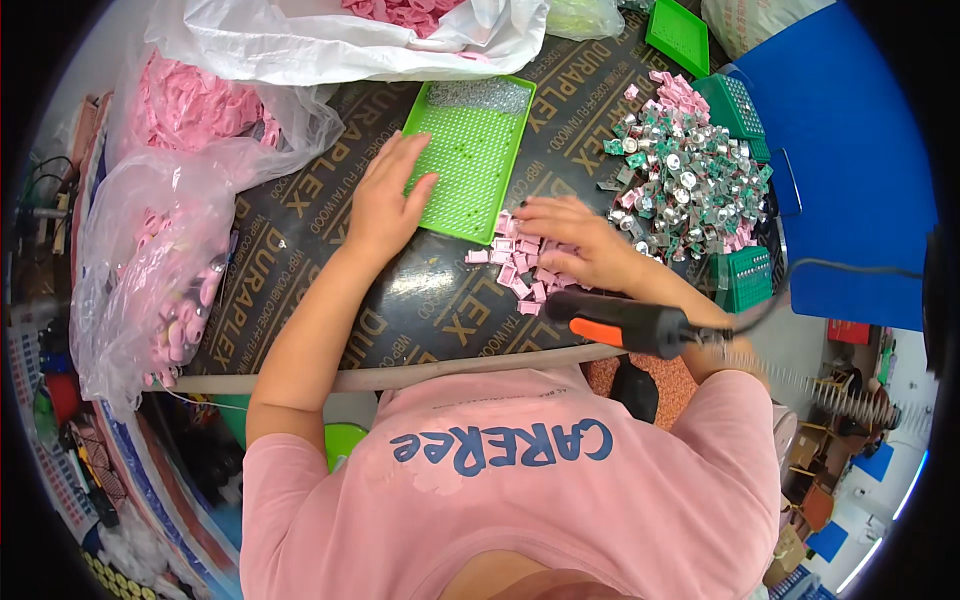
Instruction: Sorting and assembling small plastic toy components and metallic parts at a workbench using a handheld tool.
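Observation:
My left hand [390,198] lies along the left edge of a bright green perforated tray [465,185], fingers stretched and thumb apart. Small shiny metal pieces [480,97], too small to name, gather at the tray's far end, and a few dark specks dot its middle. Just right of the tray's near corner, my right hand [575,240] reaches over a loose pile of small pink plastic parts [515,265]. Its fingers are spread and touch the pile, slightly blurred; nothing is visibly held. A black and orange powered screwdriver [620,325] hangs in front of my right forearm.
Silvery and green small assemblies [690,185] are heaped at right, between green boxes [735,105]. Behind them stands a blue panel [850,170]. Another green tray [678,38] lies far right. Clear bags of pink parts [190,110] line the left; a white sack [340,45] stands behind.

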Demonstrator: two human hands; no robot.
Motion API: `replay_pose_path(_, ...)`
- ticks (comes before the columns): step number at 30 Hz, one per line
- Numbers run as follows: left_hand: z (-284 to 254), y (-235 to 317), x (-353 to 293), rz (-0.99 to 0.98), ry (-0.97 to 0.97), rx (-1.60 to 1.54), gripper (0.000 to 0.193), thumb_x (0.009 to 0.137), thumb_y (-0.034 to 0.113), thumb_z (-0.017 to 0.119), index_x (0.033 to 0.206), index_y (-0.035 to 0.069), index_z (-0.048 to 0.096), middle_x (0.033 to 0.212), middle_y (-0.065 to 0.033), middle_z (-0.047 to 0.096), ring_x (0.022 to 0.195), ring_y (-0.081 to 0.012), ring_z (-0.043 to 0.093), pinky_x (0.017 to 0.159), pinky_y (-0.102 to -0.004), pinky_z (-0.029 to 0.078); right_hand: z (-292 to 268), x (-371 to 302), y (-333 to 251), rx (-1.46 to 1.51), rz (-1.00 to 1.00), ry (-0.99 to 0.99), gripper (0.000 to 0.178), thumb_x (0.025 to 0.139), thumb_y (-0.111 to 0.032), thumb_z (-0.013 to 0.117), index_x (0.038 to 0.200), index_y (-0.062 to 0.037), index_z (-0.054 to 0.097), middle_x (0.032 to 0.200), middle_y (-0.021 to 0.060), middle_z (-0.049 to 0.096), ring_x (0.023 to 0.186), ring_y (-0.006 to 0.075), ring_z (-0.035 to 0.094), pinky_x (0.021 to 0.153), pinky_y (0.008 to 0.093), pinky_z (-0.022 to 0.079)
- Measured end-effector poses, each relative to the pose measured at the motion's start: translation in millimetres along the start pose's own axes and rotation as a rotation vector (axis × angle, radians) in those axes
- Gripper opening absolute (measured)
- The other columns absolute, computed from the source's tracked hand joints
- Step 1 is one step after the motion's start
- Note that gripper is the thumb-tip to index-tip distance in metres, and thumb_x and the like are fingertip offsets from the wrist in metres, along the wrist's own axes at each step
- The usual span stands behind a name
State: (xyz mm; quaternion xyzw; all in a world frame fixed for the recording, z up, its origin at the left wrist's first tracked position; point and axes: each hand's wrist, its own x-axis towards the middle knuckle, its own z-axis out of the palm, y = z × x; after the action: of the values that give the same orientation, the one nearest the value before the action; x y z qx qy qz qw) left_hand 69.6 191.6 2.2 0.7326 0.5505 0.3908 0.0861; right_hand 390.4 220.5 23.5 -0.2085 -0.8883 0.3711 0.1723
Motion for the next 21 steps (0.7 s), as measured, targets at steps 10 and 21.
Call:
replay_pose_path(10, 35.4, -18.1, 6.5, -0.311, 0.071, -0.452, 0.044, 0.098, 0.014, 0.060, 0.140, 0.003, 0.053, 0.139, -0.0173, 0.060, 0.125, -0.0298, 0.061, 0.105, -0.0378, 0.045, 3.5, 48.1, 31.0, -0.008, 0.581, 0.537, 0.048, 0.090, -0.024, 0.075, 0.127, 0.0025, 0.062, 0.081, 0.0089, 0.070, 0.071, 0.0159, 0.065, 0.069, 0.0319, 0.054)
replay_pose_path(21, 69.9, -0.3, 34.0, -0.356, 0.166, -0.222, 0.042, 0.096, 0.004, 0.055, 0.137, 0.013, 0.059, 0.107, -0.0086, 0.069, 0.087, -0.0146, 0.063, 0.082, -0.0294, 0.050, -34.6, 42.8, 77.6, 0.219, 0.430, 0.296, 0.048, 0.100, -0.027, 0.062, 0.139, 0.0006, 0.055, 0.111, 0.0070, 0.069, 0.095, 0.0160, 0.065, 0.080, 0.0307, 0.054)
